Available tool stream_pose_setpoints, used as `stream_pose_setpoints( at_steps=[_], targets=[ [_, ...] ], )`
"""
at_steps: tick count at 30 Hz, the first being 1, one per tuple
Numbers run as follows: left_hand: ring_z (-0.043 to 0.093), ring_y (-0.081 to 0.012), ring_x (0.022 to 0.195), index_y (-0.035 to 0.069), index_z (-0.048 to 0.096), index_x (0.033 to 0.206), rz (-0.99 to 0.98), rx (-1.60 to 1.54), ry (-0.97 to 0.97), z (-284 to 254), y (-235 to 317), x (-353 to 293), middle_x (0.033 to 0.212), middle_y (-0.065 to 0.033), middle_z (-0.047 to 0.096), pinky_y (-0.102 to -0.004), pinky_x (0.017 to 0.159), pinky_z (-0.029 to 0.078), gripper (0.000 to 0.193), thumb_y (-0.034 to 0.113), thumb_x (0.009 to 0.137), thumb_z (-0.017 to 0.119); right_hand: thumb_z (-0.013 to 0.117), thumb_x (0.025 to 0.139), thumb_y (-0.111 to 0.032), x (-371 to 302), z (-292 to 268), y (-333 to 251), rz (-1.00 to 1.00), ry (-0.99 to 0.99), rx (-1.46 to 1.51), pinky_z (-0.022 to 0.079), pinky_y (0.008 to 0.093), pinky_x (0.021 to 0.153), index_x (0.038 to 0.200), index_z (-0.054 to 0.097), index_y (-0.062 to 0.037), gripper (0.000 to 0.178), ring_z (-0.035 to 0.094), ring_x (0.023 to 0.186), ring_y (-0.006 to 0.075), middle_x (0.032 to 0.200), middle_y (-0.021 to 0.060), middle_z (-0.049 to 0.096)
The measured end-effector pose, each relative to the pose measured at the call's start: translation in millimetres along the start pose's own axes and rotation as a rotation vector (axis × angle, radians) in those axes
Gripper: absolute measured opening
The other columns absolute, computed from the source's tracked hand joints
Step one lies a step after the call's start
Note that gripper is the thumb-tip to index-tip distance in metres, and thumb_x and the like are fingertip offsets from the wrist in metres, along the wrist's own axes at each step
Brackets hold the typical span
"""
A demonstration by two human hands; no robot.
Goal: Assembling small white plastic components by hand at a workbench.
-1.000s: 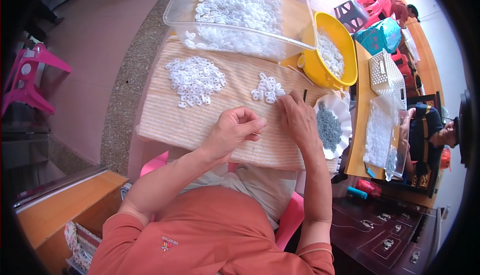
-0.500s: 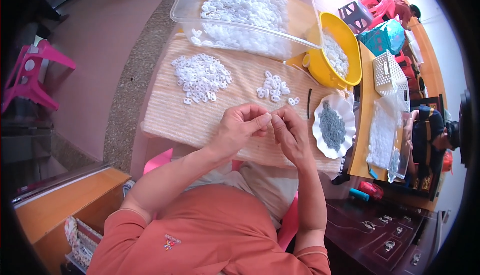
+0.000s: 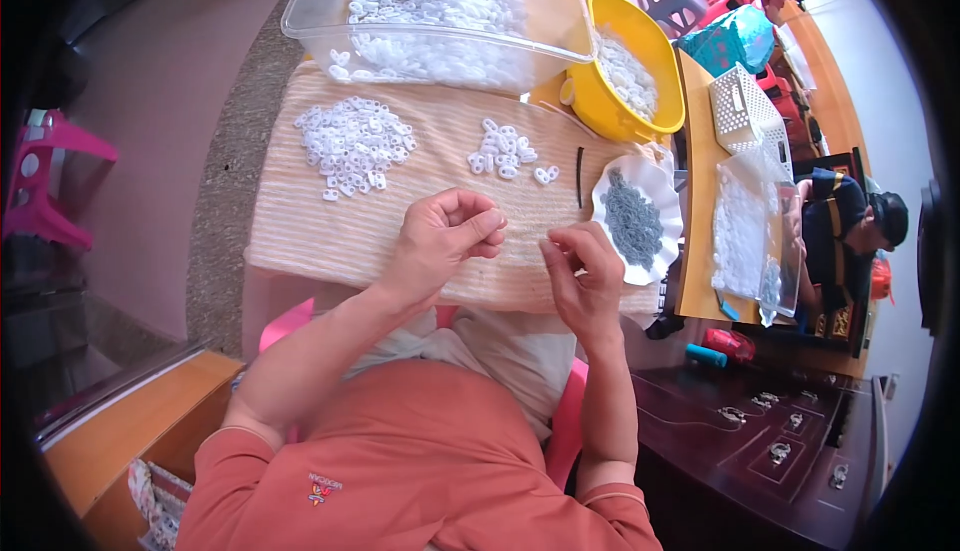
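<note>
My left hand [image 3: 445,236] hovers over the near part of a striped beige mat [image 3: 300,231], its fingers curled against the thumb. My right hand [image 3: 580,276] is a little to its right, with fingertips pinched together. Whatever either hand holds is too small to see. A small cluster of white plastic rings [image 3: 505,149] lies on the mat just beyond the hands. A bigger heap of white rings [image 3: 355,143] sits at the mat's far left. A white scalloped plate [image 3: 660,186] holding grey bits stands right of my right hand.
A clear plastic tub [image 3: 560,21] of white rings stands at the back, with a yellow bowl [image 3: 600,101] of white pieces beside it. A thin dark stick [image 3: 579,176] lies on the mat. At the right are a white basket [image 3: 745,111], bags of white parts and a seated person [image 3: 850,226].
My right hand drew back from the far side of the mat, met my left hand in front of me, and the two hands have now moved slightly apart.
</note>
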State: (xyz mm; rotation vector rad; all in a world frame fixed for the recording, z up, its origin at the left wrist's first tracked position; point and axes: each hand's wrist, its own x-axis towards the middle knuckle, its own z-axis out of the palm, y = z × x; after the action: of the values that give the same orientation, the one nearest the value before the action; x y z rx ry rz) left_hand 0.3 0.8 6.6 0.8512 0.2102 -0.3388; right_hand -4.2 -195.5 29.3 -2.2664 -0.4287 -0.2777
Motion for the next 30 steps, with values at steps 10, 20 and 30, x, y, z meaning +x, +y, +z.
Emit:
stream_pose_setpoints(
  at_steps=[10, 20, 30],
  targets=[
    [0.061, -0.0081, 0.073, 0.0, 0.062, 0.097, 0.024, 0.036, -0.024, 1.3, -6.0, -0.7, 0.084, -0.0037, 0.065, -0.0224, 0.067, 0.054, 0.011, 0.005, 0.088, 0.064, 0.068, 0.081, -0.001, -11.6, -47.5, 45.0, 0.021, 0.13, -0.309, 0.04, 0.0239, 0.052, 0.09, 0.064, 0.0005, 0.01, 0.05, 0.057, 0.0112, 0.079, 0.0073, 0.058],
    [0.062, -0.0086, 0.072, 0.003, 0.061, 0.09, 0.011, 0.059, -0.041, -0.9, -7.1, -0.2, 0.081, -0.0035, 0.065, -0.0229, 0.067, 0.054, 0.008, 0.004, 0.085, 0.067, 0.062, 0.082, -0.007, 30.6, -53.9, 58.2, 0.086, -0.025, -0.364, 0.047, 0.0353, 0.064, 0.093, 0.067, 0.0001, 0.013, 0.06, 0.071, 0.0281, 0.086, 0.0134, 0.062],
    [0.063, -0.0102, 0.073, 0.002, 0.061, 0.089, -0.026, 0.061, -0.05, -0.2, -5.2, -0.7, 0.082, -0.0051, 0.065, -0.0243, 0.069, 0.055, 0.007, 0.004, 0.085, 0.067, 0.058, 0.084, -0.013, 38.6, -52.0, 55.4, 0.151, -0.108, -0.448, 0.049, 0.0418, 0.072, 0.088, 0.068, -0.0015, 0.016, 0.062, 0.081, 0.0358, 0.09, 0.0156, 0.062]
  ],
)
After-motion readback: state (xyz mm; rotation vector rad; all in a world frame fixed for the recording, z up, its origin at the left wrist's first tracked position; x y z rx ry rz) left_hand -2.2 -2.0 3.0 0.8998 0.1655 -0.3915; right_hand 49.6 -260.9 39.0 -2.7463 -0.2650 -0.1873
